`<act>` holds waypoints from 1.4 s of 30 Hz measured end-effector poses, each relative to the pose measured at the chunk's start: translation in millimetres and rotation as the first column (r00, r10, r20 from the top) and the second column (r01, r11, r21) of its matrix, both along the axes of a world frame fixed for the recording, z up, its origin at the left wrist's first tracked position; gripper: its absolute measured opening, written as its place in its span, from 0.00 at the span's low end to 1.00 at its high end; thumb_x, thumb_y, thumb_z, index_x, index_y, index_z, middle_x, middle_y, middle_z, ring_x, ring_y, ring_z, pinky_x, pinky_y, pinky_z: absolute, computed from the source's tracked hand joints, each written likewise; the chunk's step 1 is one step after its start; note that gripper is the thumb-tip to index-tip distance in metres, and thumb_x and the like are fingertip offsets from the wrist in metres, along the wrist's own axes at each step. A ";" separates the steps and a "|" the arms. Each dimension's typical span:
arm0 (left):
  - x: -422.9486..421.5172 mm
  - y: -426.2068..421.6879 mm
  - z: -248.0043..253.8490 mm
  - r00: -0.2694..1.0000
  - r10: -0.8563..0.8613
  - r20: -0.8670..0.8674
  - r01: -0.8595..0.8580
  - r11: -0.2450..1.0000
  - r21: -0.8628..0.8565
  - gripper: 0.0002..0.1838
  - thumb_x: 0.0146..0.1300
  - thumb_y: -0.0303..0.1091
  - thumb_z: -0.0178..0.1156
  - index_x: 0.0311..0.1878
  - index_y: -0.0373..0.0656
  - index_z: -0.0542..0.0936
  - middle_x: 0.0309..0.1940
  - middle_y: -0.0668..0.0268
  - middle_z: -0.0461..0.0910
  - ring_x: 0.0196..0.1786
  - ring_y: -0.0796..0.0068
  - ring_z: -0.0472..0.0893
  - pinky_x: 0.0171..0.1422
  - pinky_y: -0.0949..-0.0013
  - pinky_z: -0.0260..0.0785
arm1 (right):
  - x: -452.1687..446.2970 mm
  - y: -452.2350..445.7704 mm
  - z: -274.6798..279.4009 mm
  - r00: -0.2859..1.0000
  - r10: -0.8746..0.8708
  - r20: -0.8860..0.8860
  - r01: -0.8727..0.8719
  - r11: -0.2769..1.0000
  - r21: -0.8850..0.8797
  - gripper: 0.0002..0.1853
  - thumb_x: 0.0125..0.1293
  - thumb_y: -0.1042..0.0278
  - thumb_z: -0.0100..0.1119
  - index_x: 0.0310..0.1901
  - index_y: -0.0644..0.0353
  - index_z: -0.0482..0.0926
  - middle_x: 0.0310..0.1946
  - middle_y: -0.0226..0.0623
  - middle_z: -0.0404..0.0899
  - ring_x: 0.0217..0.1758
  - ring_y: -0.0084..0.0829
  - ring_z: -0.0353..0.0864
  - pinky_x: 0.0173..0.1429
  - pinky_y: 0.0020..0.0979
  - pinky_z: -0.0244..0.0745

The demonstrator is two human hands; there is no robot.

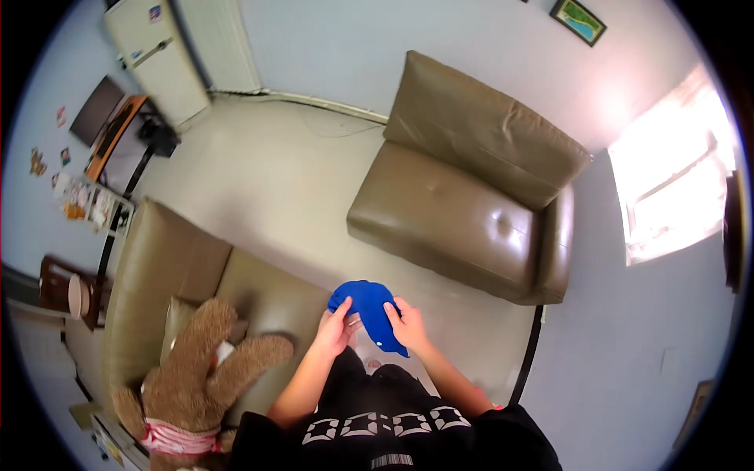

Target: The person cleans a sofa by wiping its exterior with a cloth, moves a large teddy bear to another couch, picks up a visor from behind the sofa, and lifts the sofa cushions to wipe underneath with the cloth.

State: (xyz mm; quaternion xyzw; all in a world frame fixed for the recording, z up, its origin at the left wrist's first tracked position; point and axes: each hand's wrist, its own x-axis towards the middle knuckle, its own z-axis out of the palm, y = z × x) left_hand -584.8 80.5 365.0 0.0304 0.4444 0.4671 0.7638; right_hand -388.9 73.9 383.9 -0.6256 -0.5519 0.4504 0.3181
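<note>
Blue cloth [369, 304] at six o'clock, above pale floor [275, 169], gripped by fingers of both left hand [336, 330] and right hand [408, 323]; brown sofa [448, 188] at one o'clock.

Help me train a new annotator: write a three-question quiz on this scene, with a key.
1. True or false: the left hand and the right hand both touch the limp, bright-blue cloth item.

2. What lies on the olive-brown, leather-look sofa at lower left?
a) a red bicycle helmet
b) a shaggy brown plush toy
c) a green watering can

3. How many sofas are in view?

Key: 1 true; 2 b; 3 two, the second being the matching sofa right of centre.
</note>
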 end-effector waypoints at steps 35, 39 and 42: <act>169.7 613.6 -20.7 0.727 -0.676 -0.122 0.687 0.716 0.122 0.18 0.71 0.28 0.64 0.63 0.40 0.80 0.57 0.64 0.84 0.59 0.69 0.83 0.67 0.62 0.75 | 161.4 460.1 -63.7 0.826 -0.550 -0.124 0.545 0.835 -0.076 0.12 0.74 0.63 0.64 0.45 0.65 0.80 0.29 0.41 0.82 0.32 0.26 0.78 0.39 0.30 0.75; 162.6 699.8 -56.3 0.677 -0.728 -0.108 0.736 0.673 0.078 0.16 0.74 0.33 0.63 0.62 0.43 0.81 0.55 0.66 0.85 0.59 0.70 0.83 0.67 0.62 0.76 | 141.0 526.7 -82.8 0.830 -0.554 -0.057 0.545 0.829 -0.121 0.13 0.73 0.63 0.65 0.42 0.66 0.80 0.25 0.37 0.78 0.31 0.21 0.74 0.38 0.29 0.73; 143.0 775.6 -78.5 0.645 -0.757 -0.108 0.764 0.643 0.056 0.16 0.76 0.34 0.60 0.63 0.42 0.79 0.57 0.65 0.84 0.60 0.69 0.83 0.67 0.61 0.75 | 109.7 594.4 -87.3 0.782 -0.622 -0.036 0.595 0.763 -0.254 0.11 0.72 0.65 0.65 0.41 0.67 0.80 0.24 0.32 0.76 0.30 0.20 0.70 0.35 0.29 0.70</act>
